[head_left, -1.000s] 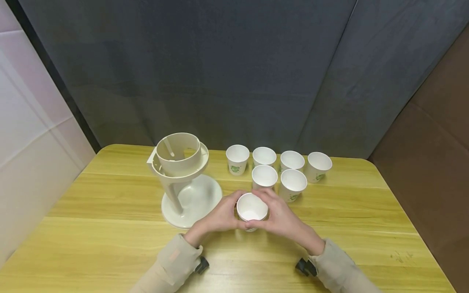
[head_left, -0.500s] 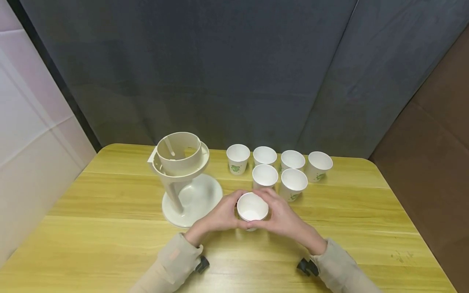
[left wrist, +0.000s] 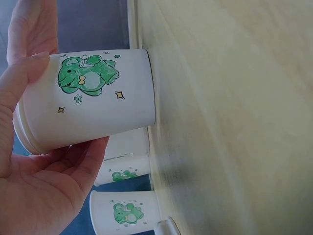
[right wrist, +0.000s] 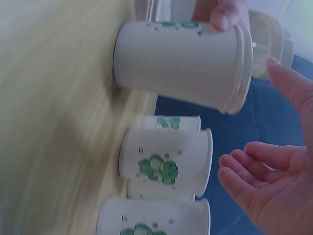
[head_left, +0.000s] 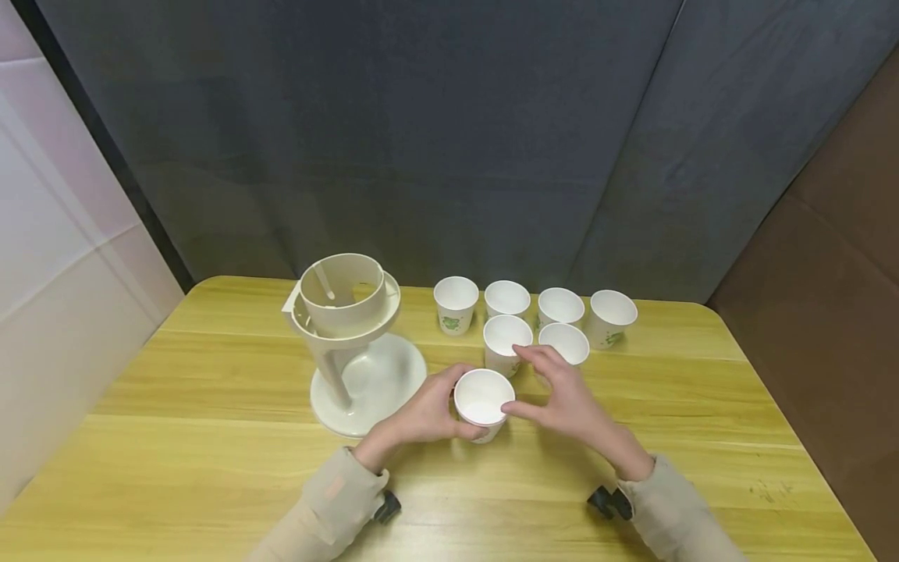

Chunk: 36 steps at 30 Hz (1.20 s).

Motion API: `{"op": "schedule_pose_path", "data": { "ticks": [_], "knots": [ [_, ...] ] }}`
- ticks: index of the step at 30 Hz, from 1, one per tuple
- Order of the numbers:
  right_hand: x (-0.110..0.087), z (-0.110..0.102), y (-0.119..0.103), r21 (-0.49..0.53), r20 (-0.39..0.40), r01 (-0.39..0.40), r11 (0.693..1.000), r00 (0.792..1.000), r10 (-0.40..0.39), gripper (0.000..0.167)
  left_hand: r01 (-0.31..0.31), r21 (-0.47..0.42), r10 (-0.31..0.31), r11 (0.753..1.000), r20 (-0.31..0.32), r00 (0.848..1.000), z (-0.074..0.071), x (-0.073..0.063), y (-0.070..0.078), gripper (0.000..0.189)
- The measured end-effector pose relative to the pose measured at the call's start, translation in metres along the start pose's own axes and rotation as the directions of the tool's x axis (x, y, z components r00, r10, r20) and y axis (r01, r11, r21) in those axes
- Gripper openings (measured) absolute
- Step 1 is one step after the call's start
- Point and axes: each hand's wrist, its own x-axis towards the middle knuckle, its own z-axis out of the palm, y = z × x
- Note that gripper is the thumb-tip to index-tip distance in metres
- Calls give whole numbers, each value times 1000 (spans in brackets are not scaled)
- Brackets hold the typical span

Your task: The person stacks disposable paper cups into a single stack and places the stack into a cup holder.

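Note:
A white paper cup with a green cartoon animal stands upright near the table's middle. Its rim looks doubled in the right wrist view, as if cups are nested. My left hand grips it from the left, thumb in front and fingers round the far side. To its right, my right hand has its thumb and fingers spread, apart from the cup and holding nothing. Just behind are two more paper cups, the right one partly hidden by my right hand.
Several paper cups make a row along the table's back edge. At left stands a cream plastic stand with a ring-shaped top and a round base. A dark curtain hangs behind the table.
My right hand has let go of the cup and moved away to the right, its fingers spreading. The left hand keeps its grip, and the cup has stayed in place.

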Motion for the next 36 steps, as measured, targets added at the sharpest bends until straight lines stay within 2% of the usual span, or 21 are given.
{"op": "schedule_pose_path", "data": {
  "ticks": [6, 9, 14, 22, 32, 36],
  "knots": [
    [-2, -14, 10, 10, -73, -17, 1000, 997, 18, 70, 1, -6, -1, 1000, 0, 1000, 1, 0, -1, 67],
    [-2, -20, 16, -4, -114, -51, 999, 992, 50, 68, 4, -9, -4, 1000, -3, 1000, 1, 0, -2, 68],
    [-4, -25, 28, -37, -208, -117, 992, 972, 107, 65, 9, -5, -9, 1000, -5, 1000, 1, 0, -1, 68],
    [-3, -27, 46, -96, -318, -162, 982, 940, 124, 65, 17, 1, -17, 1000, -9, 1000, 1, 0, -2, 69],
    [-4, -26, 59, -110, -273, -287, 951, 929, 249, 72, 12, -2, -12, 1000, -5, 1000, 1, 0, -2, 69],
    [-4, -23, 63, -102, -261, -324, 941, 921, 289, 70, 13, 1, -13, 1000, -4, 1000, 1, 0, -2, 70]
  ]
}}
